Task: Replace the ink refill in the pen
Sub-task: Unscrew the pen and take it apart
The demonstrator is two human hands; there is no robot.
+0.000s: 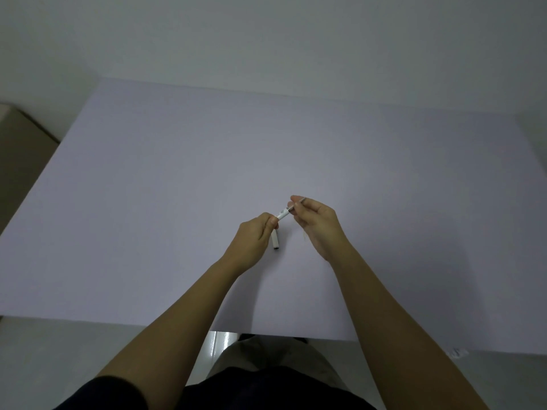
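Note:
A white pen barrel (pixel 281 214) is held above the table between both hands. My left hand (pixel 255 238) pinches its lower end. My right hand (pixel 318 224) pinches the upper, metallic tip end, where a thin grey part (pixel 302 199) sticks out past the fingertips. I cannot tell whether that thin part is the refill or the tip. A short white cap-like piece (pixel 275 240) with a dark end lies on the table just below my left fingers.
The pale lilac table (pixel 177 187) runs to a white wall at the back, with its front edge near my lap. A beige box stands at the far left (pixel 20 149).

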